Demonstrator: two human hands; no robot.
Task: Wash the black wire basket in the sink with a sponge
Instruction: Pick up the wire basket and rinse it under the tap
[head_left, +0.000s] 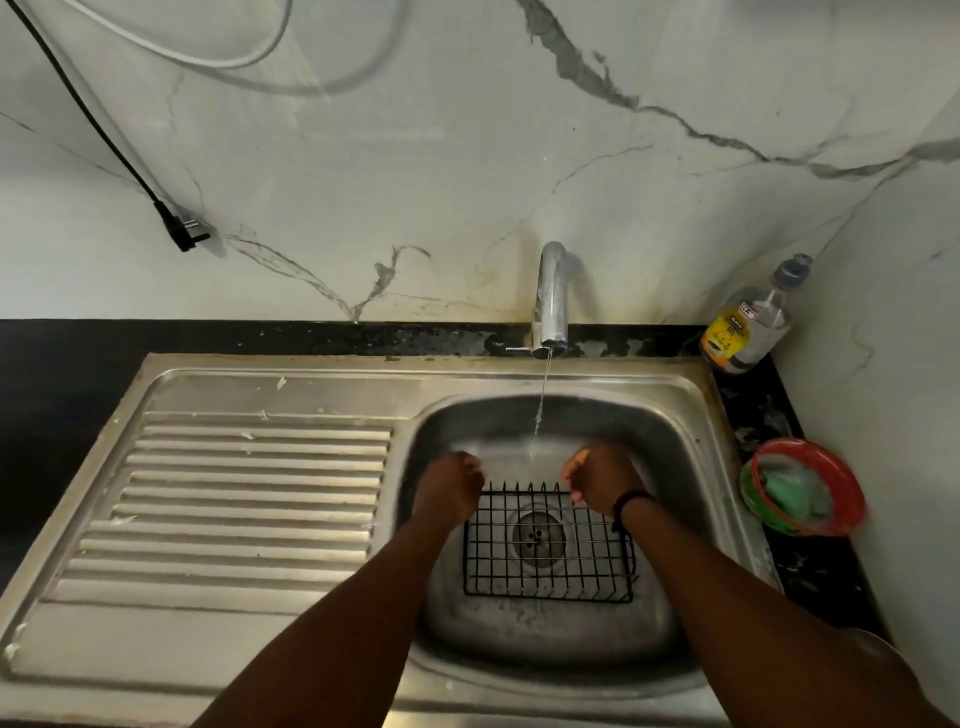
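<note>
The black wire basket (548, 545) lies in the sink (691, 415) bowl over the drain, its long axis running left to right. The left hand (452, 486) and right hand (602, 480) sit at its two far corners, fingers curled, apparently each with a grip on the far rim. A thin stream falls from the tap (549, 296) between them. The sponge (792, 493) lies in a red bowl (841, 483) on the surface, nearer the right hand.

Black grid-pattern wire basket (548, 545) sits mid-frame in a dull silver steel sink (675, 415). White marble wall (467, 156) with grey veins up top, red-and-green plastic bowl (847, 488) far right, yellow-labelled clear bottle (748, 322) above it.
</note>
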